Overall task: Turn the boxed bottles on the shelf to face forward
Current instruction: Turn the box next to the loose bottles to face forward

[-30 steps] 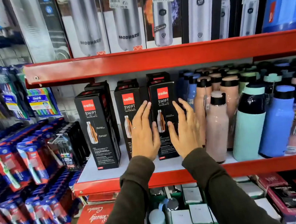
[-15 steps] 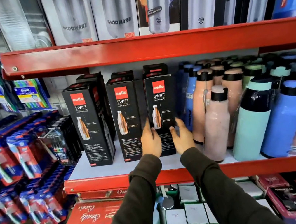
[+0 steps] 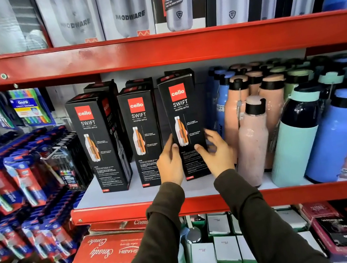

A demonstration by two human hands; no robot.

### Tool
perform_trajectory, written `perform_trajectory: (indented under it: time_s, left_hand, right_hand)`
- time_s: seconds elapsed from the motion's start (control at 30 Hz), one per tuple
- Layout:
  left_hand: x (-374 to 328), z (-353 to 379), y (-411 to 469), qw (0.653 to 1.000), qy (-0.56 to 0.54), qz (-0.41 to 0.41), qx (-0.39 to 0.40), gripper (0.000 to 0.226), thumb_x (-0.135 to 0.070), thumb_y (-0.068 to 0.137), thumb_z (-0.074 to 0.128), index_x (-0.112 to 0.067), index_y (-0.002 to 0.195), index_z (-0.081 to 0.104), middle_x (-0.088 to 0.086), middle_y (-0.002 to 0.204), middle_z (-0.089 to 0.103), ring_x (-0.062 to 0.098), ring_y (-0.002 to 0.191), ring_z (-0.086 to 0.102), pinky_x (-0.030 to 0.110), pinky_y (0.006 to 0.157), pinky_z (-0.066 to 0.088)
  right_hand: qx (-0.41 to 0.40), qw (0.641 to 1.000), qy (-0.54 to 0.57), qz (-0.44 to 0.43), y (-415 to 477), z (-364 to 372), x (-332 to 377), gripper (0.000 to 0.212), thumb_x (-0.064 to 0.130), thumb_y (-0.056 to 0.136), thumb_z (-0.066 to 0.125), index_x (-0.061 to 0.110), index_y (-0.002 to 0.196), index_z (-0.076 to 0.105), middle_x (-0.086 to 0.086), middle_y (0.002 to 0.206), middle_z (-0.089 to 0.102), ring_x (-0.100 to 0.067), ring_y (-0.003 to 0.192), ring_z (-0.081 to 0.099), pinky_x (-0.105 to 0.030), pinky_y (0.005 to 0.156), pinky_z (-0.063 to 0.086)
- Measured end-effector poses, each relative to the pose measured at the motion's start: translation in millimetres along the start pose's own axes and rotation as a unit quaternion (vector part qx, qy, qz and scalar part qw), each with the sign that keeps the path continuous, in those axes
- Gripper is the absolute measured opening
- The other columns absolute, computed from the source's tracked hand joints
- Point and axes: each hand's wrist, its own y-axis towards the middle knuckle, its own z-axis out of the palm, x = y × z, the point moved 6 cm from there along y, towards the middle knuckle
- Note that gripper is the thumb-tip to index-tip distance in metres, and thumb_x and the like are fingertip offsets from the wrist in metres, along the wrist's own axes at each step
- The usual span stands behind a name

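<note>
Gap point(image 3: 159, 115) between boxes (bottles point(image 3: 251, 141) crowd right).

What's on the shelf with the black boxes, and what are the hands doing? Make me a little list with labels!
front boxes: three black Cello Swift boxes, left, middle, right, logos facing forward
right box: tilted, lower part held between both hands
left hand: on the box's left edge
right hand: thumb on the box's front, fingers by its right side
beside them: loose bottles in pink, blue and mint, to the right
shelf: red front edge
</note>
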Motion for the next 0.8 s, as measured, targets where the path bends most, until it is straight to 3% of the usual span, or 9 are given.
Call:
perform_trajectory:
  time_s: [0.1, 0.2, 0.3, 0.4, 0.53, 0.6, 0.73, 0.8]
  left_hand:
    - [-1, -3, -2, 0.998, -0.067, 0.000, 0.000, 0.041, -0.027, 0.091, 0.042, -0.041, 0.125, 0.060, -0.002, 0.125, 0.067, 0.014, 0.114, 0.062, 0.040, 0.101, 0.051]
    - [-3, -6, -9, 0.994, -0.108, 0.002, 0.001, 0.044, -0.025, 0.086, 0.041, -0.046, 0.117, 0.065, 0.008, 0.133, 0.062, 0.026, 0.126, 0.057, 0.050, 0.102, 0.051]
    - [-4, -5, -15, 0.993, -0.117, 0.011, 0.000, 0.042, -0.023, 0.088, 0.043, -0.039, 0.120, 0.066, 0.011, 0.126, 0.066, 0.030, 0.119, 0.061, 0.051, 0.102, 0.051]
    - [-11, -6, -17, 0.995, -0.081, 0.053, -0.027, 0.038, -0.021, 0.091, 0.045, -0.033, 0.120, 0.067, 0.004, 0.126, 0.065, 0.023, 0.121, 0.059, 0.046, 0.104, 0.049]
    - [-24, -11, -19, 0.990, -0.001, 0.120, -0.068, 0.045, -0.001, 0.096, 0.039, -0.022, 0.130, 0.058, -0.004, 0.131, 0.060, -0.002, 0.120, 0.054, 0.018, 0.106, 0.042]
    - [-20, -13, -14, 0.991, 0.008, 0.114, -0.073, 0.048, 0.001, 0.096, 0.037, -0.021, 0.136, 0.053, -0.003, 0.136, 0.056, -0.010, 0.120, 0.049, 0.006, 0.103, 0.036]
    - [-10, -8, -5, 1.000, -0.005, 0.026, 0.004, 0.043, -0.010, 0.102, 0.037, -0.016, 0.144, 0.041, 0.003, 0.146, 0.049, 0.008, 0.130, 0.045, 0.018, 0.108, 0.031]
    - [-9, -6, -3, 0.998, -0.045, -0.004, 0.053, 0.042, -0.013, 0.103, 0.037, -0.016, 0.145, 0.040, 0.004, 0.147, 0.047, 0.007, 0.127, 0.043, 0.021, 0.108, 0.031]
  right_hand:
    - [0.007, 0.999, -0.035, -0.023, 0, -3, 10, 0.075, 0.031, 0.066, 0.085, 0.032, 0.131, 0.049, 0.016, 0.109, 0.064, 0.000, 0.102, 0.060, -0.017, 0.091, 0.048]
    - [0.028, 0.999, -0.044, -0.015, 2, -1, 12, 0.091, 0.040, 0.053, 0.090, 0.036, 0.131, 0.043, 0.014, 0.114, 0.067, -0.003, 0.106, 0.062, -0.024, 0.093, 0.050]
    - [0.040, 0.998, -0.038, -0.012, 2, 3, 11, 0.095, 0.041, 0.050, 0.091, 0.037, 0.130, 0.040, 0.012, 0.121, 0.064, -0.006, 0.112, 0.059, -0.031, 0.098, 0.050]
    - [0.032, 0.999, -0.024, -0.008, 1, 1, 10, 0.092, 0.035, 0.053, 0.091, 0.031, 0.131, 0.042, 0.011, 0.119, 0.063, -0.008, 0.111, 0.059, -0.031, 0.098, 0.050]
    - [0.043, 0.999, -0.017, 0.001, 1, -3, 8, 0.093, 0.026, 0.057, 0.090, 0.026, 0.135, 0.040, 0.014, 0.119, 0.059, -0.009, 0.112, 0.056, -0.029, 0.098, 0.047]
    - [0.061, 0.998, -0.017, 0.002, 2, -4, 6, 0.092, 0.022, 0.058, 0.089, 0.027, 0.135, 0.040, 0.017, 0.118, 0.058, -0.010, 0.113, 0.056, -0.028, 0.098, 0.046]
    - [0.105, 0.994, 0.024, 0.010, 1, -5, 7, 0.095, 0.011, 0.064, 0.086, 0.027, 0.141, 0.034, 0.017, 0.120, 0.052, -0.001, 0.108, 0.053, -0.023, 0.097, 0.043]
    - [0.128, 0.991, 0.047, 0.010, 1, -4, 8, 0.098, 0.006, 0.068, 0.083, 0.026, 0.146, 0.028, 0.018, 0.129, 0.047, 0.002, 0.116, 0.049, -0.021, 0.101, 0.039]
